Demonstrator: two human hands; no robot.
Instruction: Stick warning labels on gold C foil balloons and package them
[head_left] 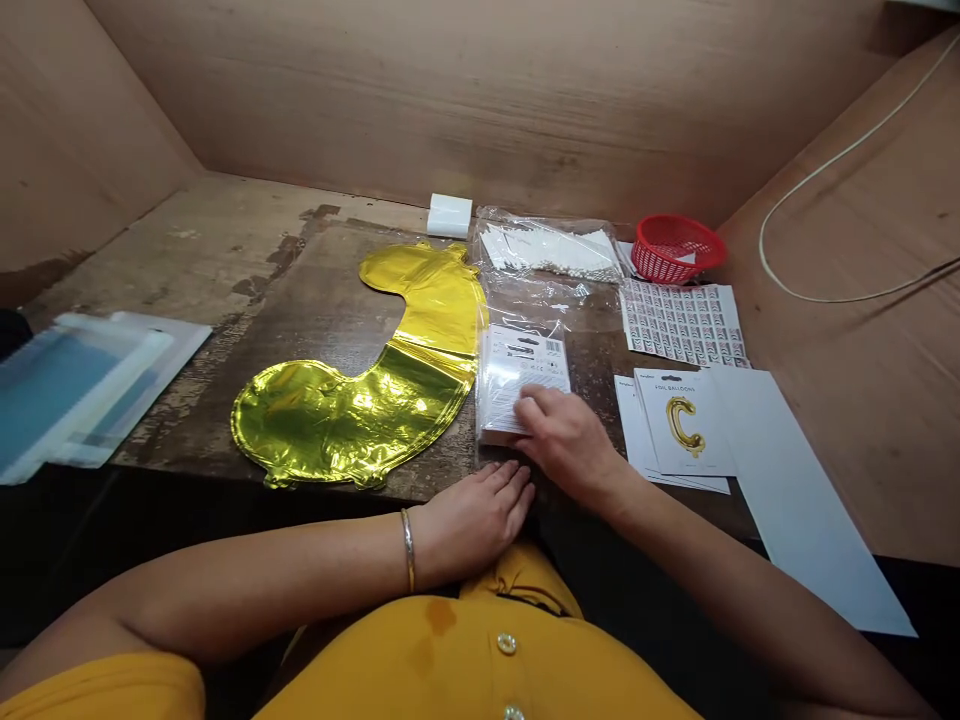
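My right hand [570, 445] has its fingers curled on the lower right corner of a stack of white printed cards [525, 355] in clear plastic. Below it, my left hand [472, 520], with a bangle at the wrist, rests at the table's front edge. Its fingers lie stretched out, close together, holding nothing I can see. A gold C-shaped foil balloon [420, 370] lies flat and uninflated just left of the stack. What is under my right palm is hidden.
A clear bag of thin white sticks [551, 250] lies at the back beside a red plastic basket [664, 262]. To the right are a sticker sheet [682, 322], foil balloon cards [684, 425] and a long white sheet [802, 500]. Plastic sleeves [112, 375] overhang the left edge.
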